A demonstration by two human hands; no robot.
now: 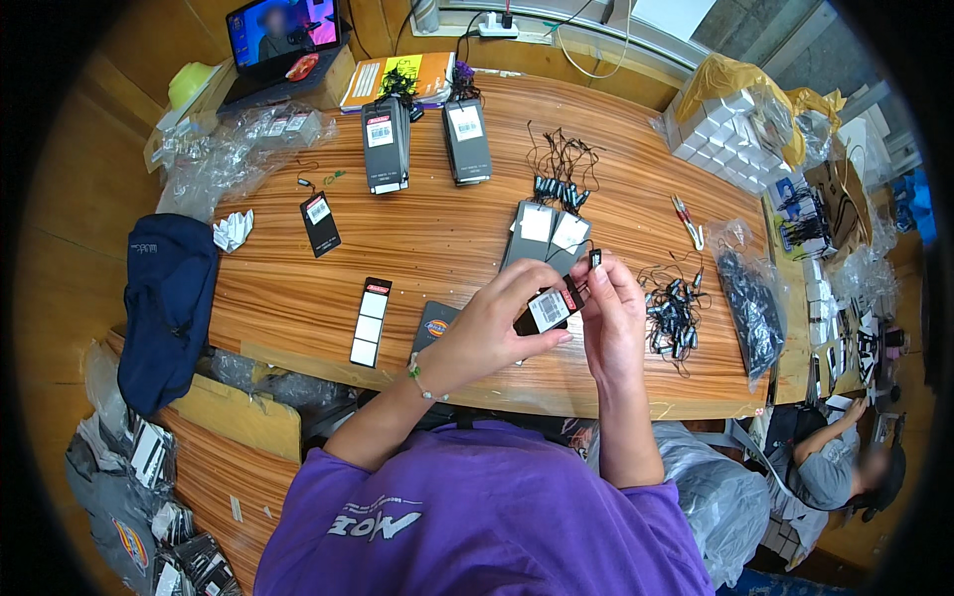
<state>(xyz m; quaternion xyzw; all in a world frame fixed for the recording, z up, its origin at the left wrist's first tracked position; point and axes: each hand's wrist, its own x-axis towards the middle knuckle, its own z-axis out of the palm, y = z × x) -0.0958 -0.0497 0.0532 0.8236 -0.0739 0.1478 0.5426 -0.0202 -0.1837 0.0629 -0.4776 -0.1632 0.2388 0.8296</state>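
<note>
Over the near middle of the wooden table, my left hand [482, 333] is closed on a black hang tag [549, 310] with a white barcode sticker. My right hand [616, 323] pinches the black string seal [595, 258] at the tag's upper end. Just beyond both hands lies a fanned stack of grey tags [534, 224] with black strings spread above it. Beside my right wrist is a tangle of loose black string seals [678, 313]. A grey tag with a colourful logo [433, 326] lies partly hidden under my left hand. Left of it rests a black strip with white labels [370, 323].
Two tall tag stacks [386, 149] [467, 144] stand at the back, and a single tag [319, 223] lies left. Pliers [687, 223], a bag of black strings [750, 313] and white boxes [725, 139] are on the right. A co-worker [835, 467] sits lower right.
</note>
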